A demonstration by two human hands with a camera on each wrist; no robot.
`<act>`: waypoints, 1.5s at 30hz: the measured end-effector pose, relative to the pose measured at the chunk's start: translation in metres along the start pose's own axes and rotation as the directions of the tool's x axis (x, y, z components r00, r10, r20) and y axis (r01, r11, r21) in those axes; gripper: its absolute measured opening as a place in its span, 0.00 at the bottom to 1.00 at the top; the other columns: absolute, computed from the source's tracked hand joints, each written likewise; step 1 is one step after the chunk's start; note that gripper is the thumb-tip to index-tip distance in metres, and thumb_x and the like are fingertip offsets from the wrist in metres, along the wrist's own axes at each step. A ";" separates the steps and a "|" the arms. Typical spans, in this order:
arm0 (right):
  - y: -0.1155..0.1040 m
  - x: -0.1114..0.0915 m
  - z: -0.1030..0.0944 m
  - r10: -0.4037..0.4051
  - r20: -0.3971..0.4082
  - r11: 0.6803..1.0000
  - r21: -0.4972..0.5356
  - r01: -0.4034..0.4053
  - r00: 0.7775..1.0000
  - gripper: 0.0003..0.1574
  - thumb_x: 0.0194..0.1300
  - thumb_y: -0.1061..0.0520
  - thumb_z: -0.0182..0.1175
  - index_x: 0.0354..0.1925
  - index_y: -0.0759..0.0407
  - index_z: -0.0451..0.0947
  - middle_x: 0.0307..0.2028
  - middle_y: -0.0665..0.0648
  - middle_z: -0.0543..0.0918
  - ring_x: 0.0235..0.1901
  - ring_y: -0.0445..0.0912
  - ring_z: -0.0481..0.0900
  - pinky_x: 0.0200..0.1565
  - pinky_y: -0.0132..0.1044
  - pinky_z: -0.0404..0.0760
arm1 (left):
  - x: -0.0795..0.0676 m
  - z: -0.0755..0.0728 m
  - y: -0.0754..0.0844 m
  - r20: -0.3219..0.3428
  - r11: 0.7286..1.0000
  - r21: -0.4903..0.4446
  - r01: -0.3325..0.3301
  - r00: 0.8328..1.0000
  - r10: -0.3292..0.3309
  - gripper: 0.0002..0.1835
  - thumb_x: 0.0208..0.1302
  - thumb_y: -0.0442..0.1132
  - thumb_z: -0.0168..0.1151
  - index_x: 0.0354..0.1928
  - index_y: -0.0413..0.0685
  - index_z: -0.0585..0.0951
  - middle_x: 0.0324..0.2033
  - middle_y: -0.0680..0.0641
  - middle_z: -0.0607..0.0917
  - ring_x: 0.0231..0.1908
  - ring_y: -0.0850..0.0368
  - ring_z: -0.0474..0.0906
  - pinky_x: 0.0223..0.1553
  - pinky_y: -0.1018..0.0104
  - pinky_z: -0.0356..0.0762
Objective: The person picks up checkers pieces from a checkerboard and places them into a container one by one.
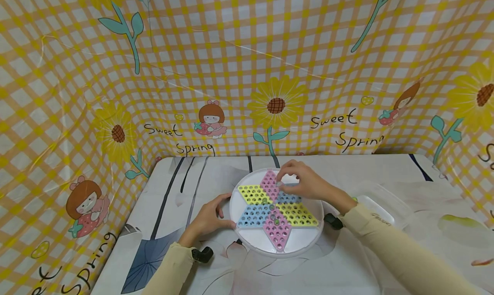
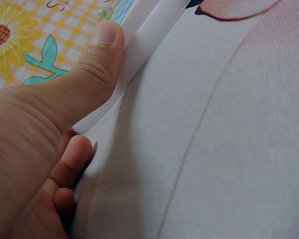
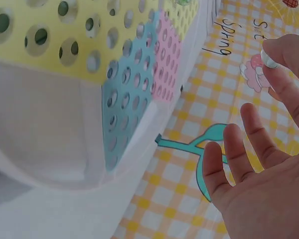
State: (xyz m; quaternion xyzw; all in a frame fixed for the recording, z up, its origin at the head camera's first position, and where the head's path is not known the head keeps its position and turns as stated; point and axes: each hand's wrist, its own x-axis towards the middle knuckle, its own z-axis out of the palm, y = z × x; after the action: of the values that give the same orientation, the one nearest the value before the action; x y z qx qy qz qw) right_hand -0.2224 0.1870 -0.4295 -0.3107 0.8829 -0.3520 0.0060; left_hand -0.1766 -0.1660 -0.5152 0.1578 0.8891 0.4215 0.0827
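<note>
Head view: my right hand pinches a whitish glassy marble above the far side of a round white plastic star-patterned board, my left hand holding its left rim.

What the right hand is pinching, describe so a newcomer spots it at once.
Find the round white tray with its coloured star board. Over its far side, the right hand pinches a small, pale marble. Unlike the marbles on the board, this one is held up in the air.
</note>
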 end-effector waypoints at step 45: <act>0.026 -0.134 -0.086 0.012 -0.290 0.975 -0.210 -0.076 0.957 0.18 0.59 0.60 0.76 0.44 0.41 0.83 0.50 0.45 0.78 0.46 0.33 0.71 0.43 0.32 0.74 | -0.002 0.001 0.002 0.012 1.000 -0.012 0.022 1.000 -0.021 0.52 0.46 0.46 0.86 0.74 0.53 0.70 0.27 0.50 0.77 0.29 0.58 0.69 0.35 0.65 0.69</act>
State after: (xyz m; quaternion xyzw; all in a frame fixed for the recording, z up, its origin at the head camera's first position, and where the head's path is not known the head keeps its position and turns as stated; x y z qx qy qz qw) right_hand -0.1485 0.3285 -0.4088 -0.2354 0.9145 -0.2938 -0.1481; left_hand -0.1737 -0.1651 -0.5140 0.1503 0.8877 0.4251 0.0937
